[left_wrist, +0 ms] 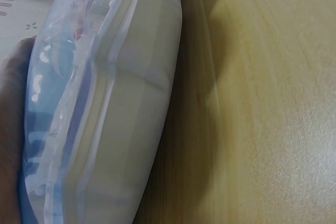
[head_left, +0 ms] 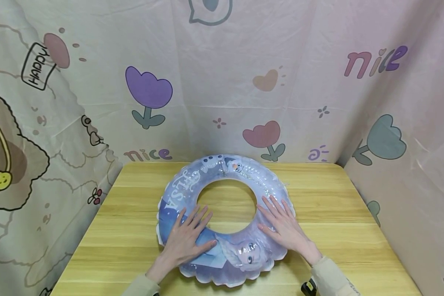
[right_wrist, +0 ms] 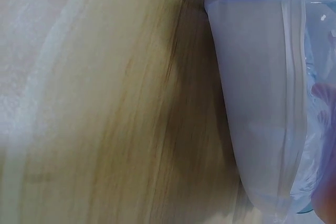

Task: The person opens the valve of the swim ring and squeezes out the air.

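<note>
Evenly, an open, spread left hand point(head_left: 185, 239) and right hand point(head_left: 285, 228) are resting on the left and right sides of a round blue-purple plastic swim ring point(head_left: 229, 273) lying on the yellow wooden bench point(head_left: 340, 213).

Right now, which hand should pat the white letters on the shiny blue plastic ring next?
Probably the left hand: it's nearer the letters; the right hand rests on the ring's opposite side.

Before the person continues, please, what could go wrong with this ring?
The left fingers and right fingers lie spread on the glossy inflatable ring without gripping it, so they might slip. The ring simply lies flat on the wooden table, so an uneven push could perhaps slide or tilt it.
</note>
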### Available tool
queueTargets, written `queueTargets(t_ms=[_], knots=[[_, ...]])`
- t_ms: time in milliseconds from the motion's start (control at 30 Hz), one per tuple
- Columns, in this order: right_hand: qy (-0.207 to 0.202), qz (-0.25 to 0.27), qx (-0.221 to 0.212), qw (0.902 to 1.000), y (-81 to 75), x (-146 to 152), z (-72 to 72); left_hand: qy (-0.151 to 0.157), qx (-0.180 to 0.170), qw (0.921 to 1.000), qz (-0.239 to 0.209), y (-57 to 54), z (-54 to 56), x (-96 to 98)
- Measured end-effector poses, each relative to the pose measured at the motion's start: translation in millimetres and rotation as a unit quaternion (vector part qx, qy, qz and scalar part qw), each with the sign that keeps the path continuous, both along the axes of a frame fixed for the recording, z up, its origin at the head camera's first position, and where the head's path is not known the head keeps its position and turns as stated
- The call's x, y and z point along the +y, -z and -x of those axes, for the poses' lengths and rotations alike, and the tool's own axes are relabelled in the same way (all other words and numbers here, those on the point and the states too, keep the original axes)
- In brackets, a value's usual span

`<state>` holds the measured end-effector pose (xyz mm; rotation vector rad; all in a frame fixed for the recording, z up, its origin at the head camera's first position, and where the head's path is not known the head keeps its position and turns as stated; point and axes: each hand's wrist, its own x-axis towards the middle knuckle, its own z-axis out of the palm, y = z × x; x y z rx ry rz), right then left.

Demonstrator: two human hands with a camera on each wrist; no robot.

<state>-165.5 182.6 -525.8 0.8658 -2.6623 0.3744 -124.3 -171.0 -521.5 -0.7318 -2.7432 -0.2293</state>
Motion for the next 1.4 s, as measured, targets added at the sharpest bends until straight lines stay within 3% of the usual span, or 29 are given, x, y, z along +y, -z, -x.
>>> queueTargets(t_ms=[400,1167,1400], knots=[[0.002,-0.005,-0.011,0.9999,-1.2,0.2,-0.9,-0.002,-0.003,1.0000,0.000,-0.7,-1.2,0.3],[-0.002,-0.005,0.007,1.0000,3.6,1.8,0.6,0.000,0.010,0.9999,-0.008,2.9,-0.1,0.4],[-0.003,-0.002,-0.016,0.9999,5.2,2.4,1.3,0.000,0.011,0.9999,-0.007,3.8,0.1,0.4]])
